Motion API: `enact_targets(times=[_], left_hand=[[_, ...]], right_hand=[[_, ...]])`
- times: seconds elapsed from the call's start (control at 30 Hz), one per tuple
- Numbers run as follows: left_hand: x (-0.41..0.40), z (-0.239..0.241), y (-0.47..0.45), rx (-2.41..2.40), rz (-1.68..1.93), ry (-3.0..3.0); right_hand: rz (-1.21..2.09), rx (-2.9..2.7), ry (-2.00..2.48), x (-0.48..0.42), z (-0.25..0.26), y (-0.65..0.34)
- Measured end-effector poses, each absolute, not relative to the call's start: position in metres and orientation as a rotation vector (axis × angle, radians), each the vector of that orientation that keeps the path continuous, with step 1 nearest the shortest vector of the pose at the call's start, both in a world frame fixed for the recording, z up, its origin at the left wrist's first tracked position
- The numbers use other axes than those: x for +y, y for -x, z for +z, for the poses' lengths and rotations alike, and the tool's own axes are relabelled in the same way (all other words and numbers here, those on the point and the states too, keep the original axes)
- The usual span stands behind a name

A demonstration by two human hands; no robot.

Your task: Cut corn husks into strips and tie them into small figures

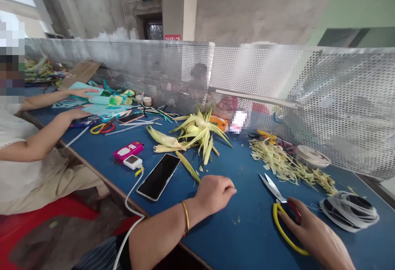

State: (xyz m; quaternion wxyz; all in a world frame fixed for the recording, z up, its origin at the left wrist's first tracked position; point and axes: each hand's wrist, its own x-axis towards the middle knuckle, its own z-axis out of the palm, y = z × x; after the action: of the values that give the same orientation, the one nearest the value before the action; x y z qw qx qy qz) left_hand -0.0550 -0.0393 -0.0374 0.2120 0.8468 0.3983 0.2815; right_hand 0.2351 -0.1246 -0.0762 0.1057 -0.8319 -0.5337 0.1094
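Note:
My left hand (214, 194) rests on the blue table, its fingers curled closed; what is inside them, if anything, is hidden. A gold bangle (185, 218) circles that wrist. At the right, my right hand (308, 227) grips the handles of a pair of scissors (274, 190) with one yellow loop and one red loop. The blades point away from me, slightly apart. Beyond my left hand lies a pile of pale green corn husks (199, 128), with one narrow husk strip (188, 165) reaching toward my knuckles. Shredded husk strips (274, 159) are heaped past the scissors.
Left of my forearm lie a black-screened phone (159, 177), a magenta box (128, 151) and a white charger (133, 162) with its cable. A roll of white tape (312, 156) and a wound coil (348, 210) stand right. A co-worker's hands (82, 93) touch turquoise sheets. Perforated metal panels (262, 70) border the table.

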Motion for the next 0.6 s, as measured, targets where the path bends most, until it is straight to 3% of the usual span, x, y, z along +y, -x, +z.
enact_targets(times=[0.1,0.2,0.37,0.6], left_hand=[[-0.025,-0.017,0.06,1.354,0.792,-2.35],[-0.001,0.0,0.059,1.602,0.568,-2.429],[0.036,-0.003,0.051,1.881,0.335,-2.27],[0.051,-0.01,0.06,1.946,0.462,-2.105]], right_hand=[[0.295,-1.626,2.459,-0.124,-0.067,-0.227],[0.209,-1.632,2.486,-0.126,-0.064,-0.222],[-0.046,-1.56,2.463,-0.125,-0.064,-0.223],[-0.082,-1.497,2.454,-0.125,-0.064,-0.221]])
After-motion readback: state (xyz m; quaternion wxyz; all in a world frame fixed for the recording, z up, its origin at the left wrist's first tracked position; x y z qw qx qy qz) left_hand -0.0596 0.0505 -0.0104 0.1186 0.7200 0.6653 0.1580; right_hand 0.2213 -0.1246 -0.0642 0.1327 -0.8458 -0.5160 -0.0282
